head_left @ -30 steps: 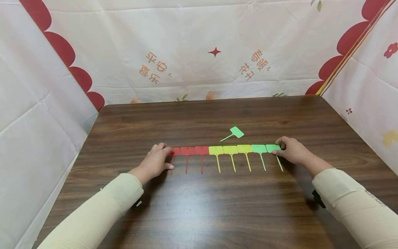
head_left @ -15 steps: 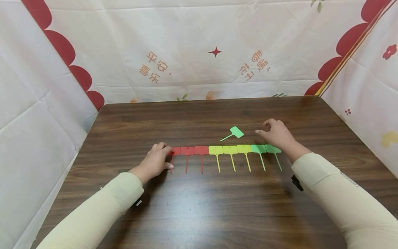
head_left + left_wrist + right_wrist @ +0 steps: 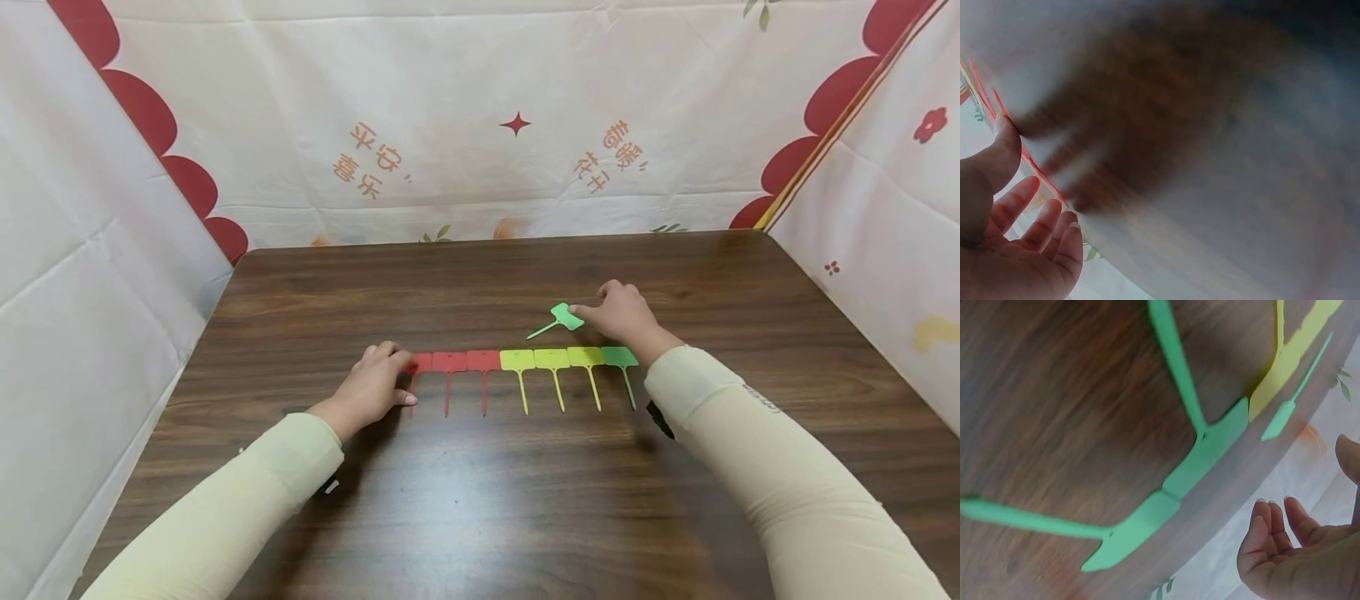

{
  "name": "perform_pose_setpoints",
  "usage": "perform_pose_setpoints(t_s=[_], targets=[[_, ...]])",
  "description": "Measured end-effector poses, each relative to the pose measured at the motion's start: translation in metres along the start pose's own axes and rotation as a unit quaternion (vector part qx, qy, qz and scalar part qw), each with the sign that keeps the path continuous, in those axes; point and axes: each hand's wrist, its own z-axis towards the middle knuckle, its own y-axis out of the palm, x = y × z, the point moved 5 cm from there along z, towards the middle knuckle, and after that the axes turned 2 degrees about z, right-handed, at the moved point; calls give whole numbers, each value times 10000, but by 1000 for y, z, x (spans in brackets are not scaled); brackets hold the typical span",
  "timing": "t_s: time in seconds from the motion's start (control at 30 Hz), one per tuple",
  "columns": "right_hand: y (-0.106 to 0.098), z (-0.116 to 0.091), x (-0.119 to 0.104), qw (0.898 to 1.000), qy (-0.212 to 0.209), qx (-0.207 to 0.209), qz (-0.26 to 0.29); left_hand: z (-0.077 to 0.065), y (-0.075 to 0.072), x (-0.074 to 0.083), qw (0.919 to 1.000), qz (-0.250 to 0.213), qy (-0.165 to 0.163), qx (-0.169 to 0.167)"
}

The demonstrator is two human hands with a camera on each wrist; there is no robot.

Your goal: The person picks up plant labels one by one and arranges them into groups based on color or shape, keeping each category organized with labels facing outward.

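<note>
A row of T-shaped plastic plant labels lies on the table, stems toward me: red labels (image 3: pixel 449 362) at left, yellow labels (image 3: pixel 551 359) in the middle, green labels (image 3: pixel 619 357) at right. My left hand (image 3: pixel 367 389) rests at the row's left end, fingertips and thumb touching the outermost red label. Behind the row lies a loose green plant label (image 3: pixel 563 315), its stem slanting left. My right hand (image 3: pixel 624 317) hovers beside it, thumb tip overlapping its right corner in the head view. The end green label (image 3: pixel 1135 530) shows in the right wrist view; my right arm hides it from above.
The dark wood-grain table (image 3: pixel 450 517) runs back to a pale printed cloth (image 3: pixel 450 100) hanging behind it. Similar cloth flanks both sides. Light reflects off the tabletop in front of the row.
My right hand has let go of the row's right-end green label, lifted, and moved left and back to the loose green label. My left hand has stayed at the red end.
</note>
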Motion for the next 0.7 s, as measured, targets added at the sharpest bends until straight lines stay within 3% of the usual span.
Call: perform_pose_setpoints(t_s=[0.7], targets=[[32, 3, -21, 9921, 824, 38, -949, -1, -2, 2, 10000, 17, 86, 15]])
